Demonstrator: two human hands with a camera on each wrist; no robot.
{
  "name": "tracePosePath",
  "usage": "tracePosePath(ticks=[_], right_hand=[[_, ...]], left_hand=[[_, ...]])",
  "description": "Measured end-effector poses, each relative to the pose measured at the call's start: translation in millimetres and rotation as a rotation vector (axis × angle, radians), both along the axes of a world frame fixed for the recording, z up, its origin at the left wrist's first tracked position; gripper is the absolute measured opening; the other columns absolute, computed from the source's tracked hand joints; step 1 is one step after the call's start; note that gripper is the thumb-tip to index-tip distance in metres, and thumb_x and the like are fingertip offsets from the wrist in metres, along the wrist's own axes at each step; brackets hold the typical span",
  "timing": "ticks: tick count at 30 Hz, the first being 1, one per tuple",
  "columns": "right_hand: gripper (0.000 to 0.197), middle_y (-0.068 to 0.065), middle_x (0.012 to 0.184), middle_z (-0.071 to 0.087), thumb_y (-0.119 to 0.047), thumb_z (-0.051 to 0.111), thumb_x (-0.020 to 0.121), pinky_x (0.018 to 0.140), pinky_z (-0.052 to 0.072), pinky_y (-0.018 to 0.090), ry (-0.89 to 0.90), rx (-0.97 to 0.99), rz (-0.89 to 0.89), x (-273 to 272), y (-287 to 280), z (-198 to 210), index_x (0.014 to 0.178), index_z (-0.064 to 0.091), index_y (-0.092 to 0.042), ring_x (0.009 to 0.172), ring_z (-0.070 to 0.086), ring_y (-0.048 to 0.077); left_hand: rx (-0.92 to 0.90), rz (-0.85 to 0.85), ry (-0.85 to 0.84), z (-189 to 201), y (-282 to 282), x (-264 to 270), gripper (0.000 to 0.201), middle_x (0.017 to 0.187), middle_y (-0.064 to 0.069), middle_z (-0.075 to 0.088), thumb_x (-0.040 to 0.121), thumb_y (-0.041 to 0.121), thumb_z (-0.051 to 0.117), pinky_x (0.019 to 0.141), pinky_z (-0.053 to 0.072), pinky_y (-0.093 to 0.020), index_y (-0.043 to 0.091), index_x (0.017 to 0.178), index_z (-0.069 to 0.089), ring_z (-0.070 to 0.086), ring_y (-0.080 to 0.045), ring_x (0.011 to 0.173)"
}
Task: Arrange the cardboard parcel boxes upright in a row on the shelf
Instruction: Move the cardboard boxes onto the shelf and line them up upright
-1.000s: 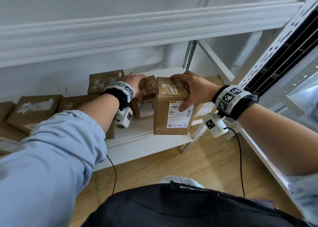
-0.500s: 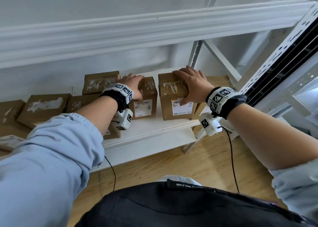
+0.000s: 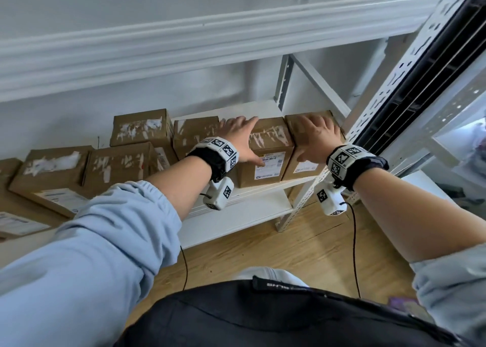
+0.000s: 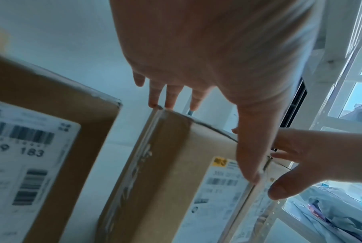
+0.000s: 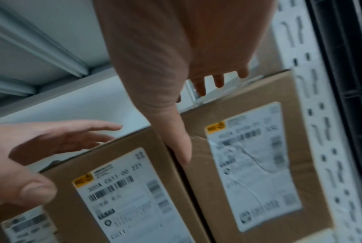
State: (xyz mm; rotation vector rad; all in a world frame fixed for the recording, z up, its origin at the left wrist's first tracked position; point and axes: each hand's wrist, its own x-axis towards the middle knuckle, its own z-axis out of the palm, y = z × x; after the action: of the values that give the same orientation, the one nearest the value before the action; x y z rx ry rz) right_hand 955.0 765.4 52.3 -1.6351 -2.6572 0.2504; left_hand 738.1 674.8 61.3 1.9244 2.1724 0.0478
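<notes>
**Inspector:** Report the parcels first.

**Operator:** I see two cardboard boxes standing upright side by side at the right end of the shelf (image 3: 244,210), labels facing me. The middle box (image 3: 265,160) sits under my left hand (image 3: 243,139). The end box (image 3: 302,162) sits under my right hand (image 3: 317,139), hard against the perforated upright post (image 3: 410,65). In the right wrist view the two boxes touch along their facing sides.

**Inspector:** State of the hands?

**Operator:** Both are released, fingers straight and spread, grasping nothing. The left lies flat on the middle box's top, its fingers reaching the far edge and its thumb down over the front face near the label. The right lies flat on the end box's top, thumb pointing down at the seam between the two boxes.

**Inspector:** Beyond the hands?

**Operator:** Just left of my left hand a third box (image 3: 196,136) stands upright; the left wrist view shows a gap between it and the middle box. Further left, one box (image 3: 140,127) sits toward the back wall, with two more boxes (image 3: 118,162) (image 3: 50,173) in front of it, lying tilted and out of line. More cardboard shows at the far left edge, cut off. An upper shelf beam (image 3: 210,39) runs above both hands. Wood flooring (image 3: 302,246) lies below.
</notes>
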Motion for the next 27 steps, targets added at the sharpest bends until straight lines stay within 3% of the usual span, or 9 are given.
tracePosePath(ticks=[3, 7, 11, 16, 22, 27], right_hand=[[0.103, 0.007, 0.163, 0.010, -0.038, 0.080, 0.076, 0.119, 0.011, 0.060, -0.011, 0.022, 0.015, 10, -1, -16, 0.156, 0.016, -0.036, 0.147, 0.011, 0.039], [0.096, 0.010, 0.163, 0.011, -0.034, 0.075, 0.081, 0.119, 0.005, 0.062, 0.030, 0.072, 0.057, 10, 3, -28, 0.156, 0.014, -0.035, 0.147, 0.010, 0.041], [0.097, 0.009, 0.164, 0.010, -0.019, 0.074, 0.083, 0.119, 0.000, 0.060, 0.069, 0.066, 0.138, 12, 11, -31, 0.157, 0.013, -0.035, 0.151, 0.004, 0.037], [0.097, 0.009, 0.164, 0.014, -0.015, 0.076, 0.081, 0.119, -0.001, 0.059, 0.115, 0.109, 0.217, 21, 22, -37, 0.157, 0.017, -0.034, 0.151, 0.006, 0.036], [0.097, 0.011, 0.162, 0.019, -0.025, 0.079, 0.081, 0.119, 0.004, 0.058, 0.131, 0.178, 0.270, 27, 25, -43, 0.157, 0.019, -0.034, 0.150, 0.012, 0.038], [0.099, 0.009, 0.164, 0.016, -0.024, 0.078, 0.082, 0.120, 0.003, 0.058, 0.109, 0.206, 0.233, 25, 23, -44, 0.157, 0.014, -0.034, 0.151, 0.010, 0.036]], left_hand=[[0.009, 0.078, -0.041, -1, 4, 11, 0.117, 0.149, -0.009, 0.030, 0.060, 0.061, 0.084, 0.110, 0.032, -0.047, 0.027, 0.153, 0.022, 0.025, -0.033, 0.136], [0.008, 0.152, -0.032, 2, 3, 19, 0.115, 0.140, -0.006, 0.036, 0.054, 0.063, 0.085, 0.103, 0.040, -0.047, 0.028, 0.150, 0.031, 0.029, -0.030, 0.130], [0.015, 0.225, -0.063, -1, 0, 19, 0.118, 0.138, -0.007, 0.036, 0.049, 0.064, 0.087, 0.102, 0.041, -0.048, 0.024, 0.147, 0.034, 0.030, -0.031, 0.130], [0.004, 0.301, -0.137, 3, -3, 28, 0.108, 0.138, -0.007, 0.033, 0.053, 0.056, 0.089, 0.106, 0.038, -0.050, 0.019, 0.142, 0.039, 0.025, -0.034, 0.133], [0.034, 0.332, -0.262, 3, -2, 31, 0.114, 0.144, -0.009, 0.029, 0.055, 0.042, 0.094, 0.107, 0.036, -0.037, 0.012, 0.148, 0.035, 0.034, -0.026, 0.132], [0.037, 0.321, -0.253, 3, 1, 29, 0.120, 0.146, -0.008, 0.029, 0.053, 0.043, 0.094, 0.108, 0.036, -0.036, 0.015, 0.151, 0.031, 0.035, -0.025, 0.133]])
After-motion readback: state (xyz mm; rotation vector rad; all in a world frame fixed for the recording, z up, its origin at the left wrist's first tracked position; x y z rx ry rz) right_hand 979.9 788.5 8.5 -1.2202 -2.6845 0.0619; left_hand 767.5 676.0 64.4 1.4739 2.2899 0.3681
